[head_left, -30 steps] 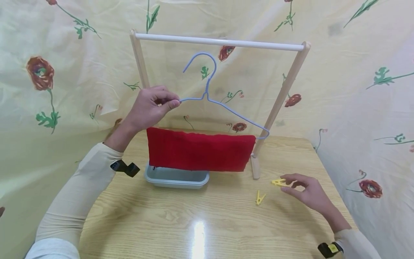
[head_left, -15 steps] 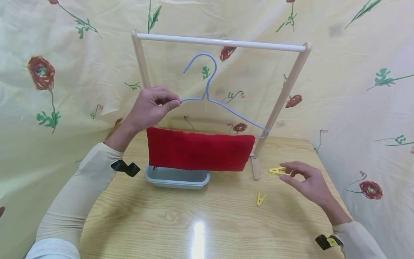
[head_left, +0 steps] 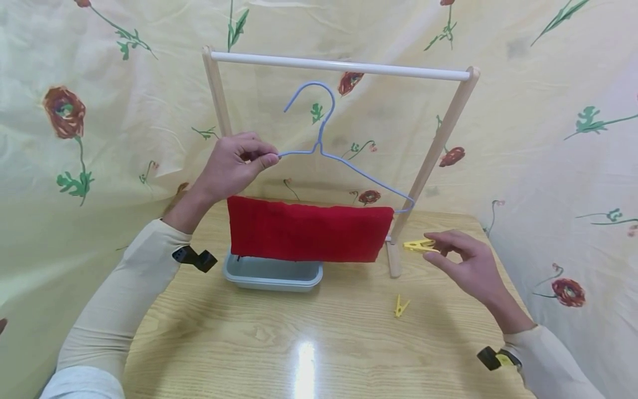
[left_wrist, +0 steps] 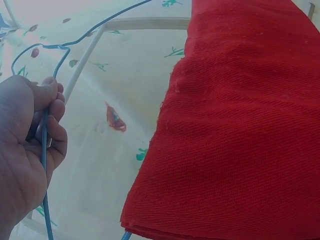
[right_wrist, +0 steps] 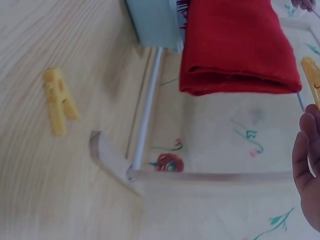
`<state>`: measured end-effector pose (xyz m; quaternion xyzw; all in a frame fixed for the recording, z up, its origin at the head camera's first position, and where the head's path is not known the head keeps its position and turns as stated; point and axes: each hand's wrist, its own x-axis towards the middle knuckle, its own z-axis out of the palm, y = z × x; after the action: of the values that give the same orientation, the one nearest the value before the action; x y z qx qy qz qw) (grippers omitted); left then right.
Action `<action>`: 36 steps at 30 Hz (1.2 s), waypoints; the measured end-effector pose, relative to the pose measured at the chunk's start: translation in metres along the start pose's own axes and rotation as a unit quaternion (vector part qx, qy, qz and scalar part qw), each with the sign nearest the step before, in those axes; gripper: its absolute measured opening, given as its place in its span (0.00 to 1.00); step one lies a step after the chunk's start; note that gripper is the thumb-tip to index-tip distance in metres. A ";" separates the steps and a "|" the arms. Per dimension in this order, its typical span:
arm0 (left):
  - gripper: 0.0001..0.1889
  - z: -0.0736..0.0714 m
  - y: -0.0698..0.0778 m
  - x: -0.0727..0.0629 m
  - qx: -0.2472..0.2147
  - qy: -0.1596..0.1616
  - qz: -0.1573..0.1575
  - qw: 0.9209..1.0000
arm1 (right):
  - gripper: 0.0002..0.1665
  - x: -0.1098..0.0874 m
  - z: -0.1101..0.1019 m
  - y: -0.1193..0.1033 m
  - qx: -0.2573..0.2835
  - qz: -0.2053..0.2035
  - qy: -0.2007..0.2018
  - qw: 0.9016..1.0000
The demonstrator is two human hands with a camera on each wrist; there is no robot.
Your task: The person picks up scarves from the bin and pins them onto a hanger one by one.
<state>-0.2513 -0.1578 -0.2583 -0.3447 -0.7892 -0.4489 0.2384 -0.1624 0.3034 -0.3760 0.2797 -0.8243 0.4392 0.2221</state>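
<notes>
My left hand (head_left: 242, 166) grips the left shoulder of a blue wire hanger (head_left: 365, 175) and holds it up in front of the rack. Folded over the hanger's bottom bar, a red cloth (head_left: 309, 231) hangs down; the left wrist view shows its side close up. To the right of the cloth, above the table, my right hand (head_left: 463, 263) pinches a yellow clothespin (head_left: 418, 245) between thumb and fingers, its nose pointing left toward the hanger. A second yellow clothespin (right_wrist: 60, 102) lies on the table, below the right hand in the head view.
Behind the hanger stands a wooden rack with a white top rod (head_left: 339, 65); its right foot (head_left: 394, 260) rests on the table near the right hand. A pale blue tray (head_left: 274, 285) sits partly beneath the cloth. Floral fabric (head_left: 543, 138) surrounds the wooden table (head_left: 239, 343).
My right hand has lifted the clothespin and carried it up and slightly left, closer to the hanger's right end. The left hand, hanger and cloth stay almost still.
</notes>
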 end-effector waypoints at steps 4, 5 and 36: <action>0.04 0.002 0.000 0.001 -0.004 -0.001 -0.001 1.000 | 0.29 0.009 0.003 -0.007 -0.001 0.003 0.009 1.000; 0.05 0.002 0.000 0.001 -0.006 -0.002 -0.002 1.000 | 0.29 0.011 0.004 -0.009 0.004 0.002 0.011 1.000; 0.05 0.010 -0.001 0.003 -0.016 -0.008 -0.016 1.000 | 0.22 0.084 0.054 -0.074 0.088 0.039 0.042 0.994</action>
<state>-0.2548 -0.1489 -0.2619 -0.3391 -0.7892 -0.4627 0.2194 -0.1830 0.2012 -0.3082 0.2473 -0.7824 0.5300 0.2141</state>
